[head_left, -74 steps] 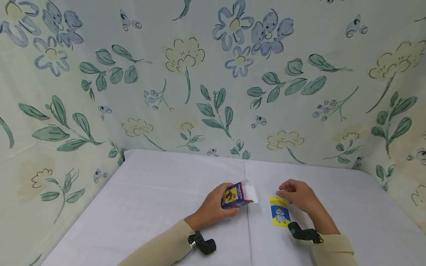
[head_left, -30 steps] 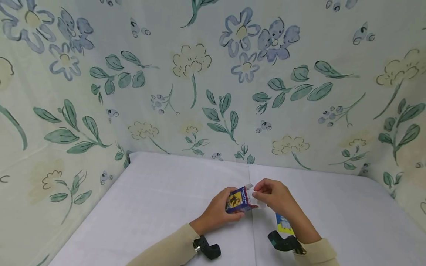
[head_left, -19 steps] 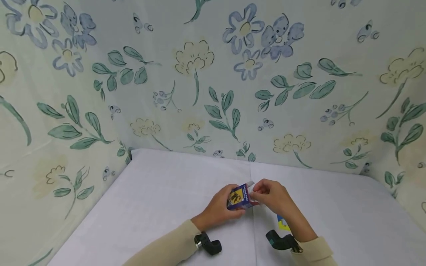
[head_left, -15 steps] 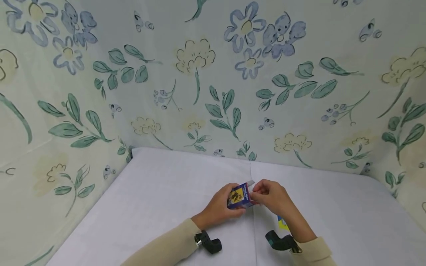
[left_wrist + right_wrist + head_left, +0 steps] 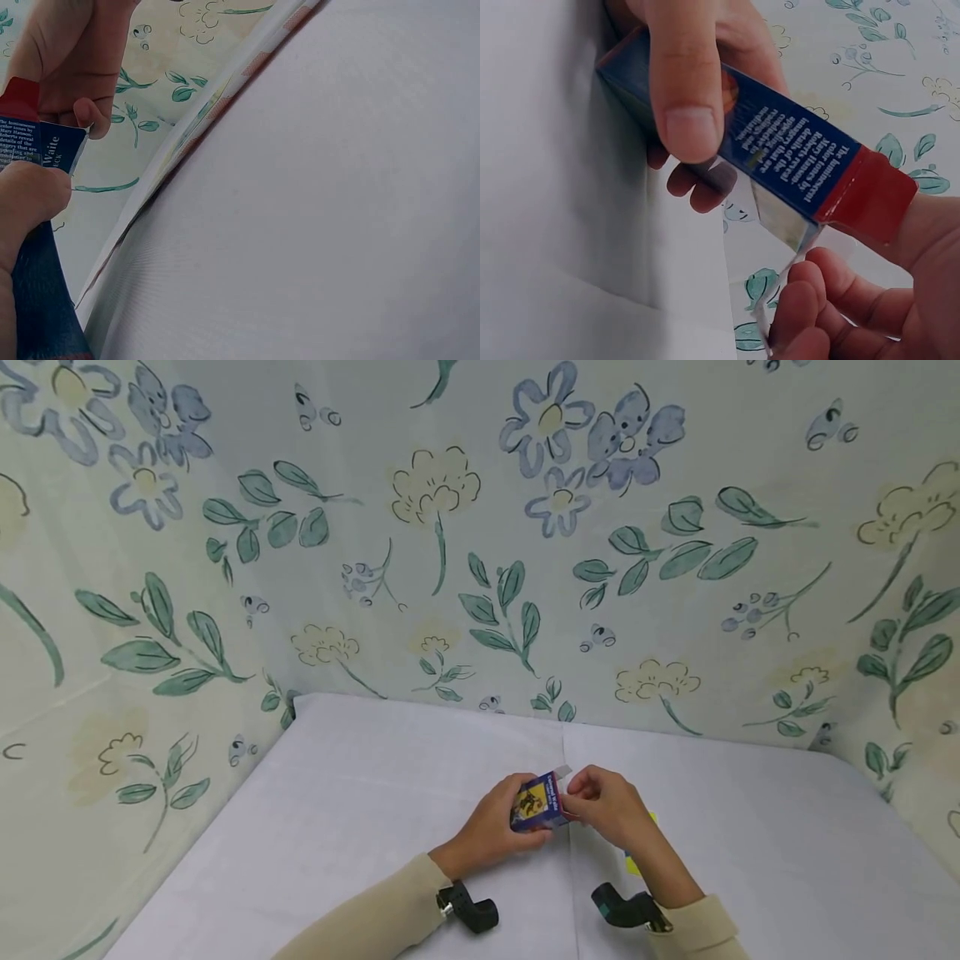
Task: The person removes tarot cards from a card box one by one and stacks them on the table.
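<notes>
My left hand [image 5: 487, 828] grips a small blue card box [image 5: 534, 803] with a yellow picture panel, its open end turned to the right. At that end my right hand [image 5: 611, 807] has its fingers curled, pinching the pale lid flap at its edge. The right wrist view shows the left thumb [image 5: 688, 90] along the box and a red side flap [image 5: 877, 196] standing out. Part of the box's mouth is hidden by the right hand. Beneath the right forearm lies a yellow and blue picture card [image 5: 632, 863], mostly covered.
A white cloth [image 5: 360, 827] with a crease covers the table. Floral fabric [image 5: 465, 527] hangs behind it and at the sides. Each wrist carries a black camera mount [image 5: 472, 910].
My right hand has moved left from above the card to the box's open end, and its forearm now covers most of the card. The left hand keeps its hold, nearly still.
</notes>
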`<action>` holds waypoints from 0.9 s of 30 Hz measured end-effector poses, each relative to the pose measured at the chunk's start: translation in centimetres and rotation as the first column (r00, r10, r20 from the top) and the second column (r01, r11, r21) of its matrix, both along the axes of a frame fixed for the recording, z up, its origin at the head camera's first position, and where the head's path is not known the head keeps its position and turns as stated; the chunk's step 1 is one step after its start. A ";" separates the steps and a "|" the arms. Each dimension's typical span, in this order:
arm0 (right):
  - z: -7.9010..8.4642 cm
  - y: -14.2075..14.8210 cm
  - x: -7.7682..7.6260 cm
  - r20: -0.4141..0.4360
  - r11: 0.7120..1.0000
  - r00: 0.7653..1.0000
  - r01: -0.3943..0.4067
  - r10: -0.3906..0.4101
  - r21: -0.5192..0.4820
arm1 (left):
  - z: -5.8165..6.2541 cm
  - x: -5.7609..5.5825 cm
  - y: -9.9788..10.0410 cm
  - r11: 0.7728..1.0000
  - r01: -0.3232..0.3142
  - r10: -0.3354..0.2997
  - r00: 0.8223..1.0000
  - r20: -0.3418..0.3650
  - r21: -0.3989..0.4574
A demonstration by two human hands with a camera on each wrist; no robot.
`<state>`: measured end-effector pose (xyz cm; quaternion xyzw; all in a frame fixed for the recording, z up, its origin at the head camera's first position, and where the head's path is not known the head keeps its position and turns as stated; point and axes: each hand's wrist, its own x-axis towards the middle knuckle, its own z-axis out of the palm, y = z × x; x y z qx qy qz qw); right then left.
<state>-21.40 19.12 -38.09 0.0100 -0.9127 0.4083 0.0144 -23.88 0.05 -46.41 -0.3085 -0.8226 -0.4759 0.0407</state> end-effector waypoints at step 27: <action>-0.1 0.2 0.0 0.027 1.000 1.000 -0.004 0.003 0.028 | 0.1 0.1 0.0 1.000 -0.012 0.012 1.000 -0.011 -0.028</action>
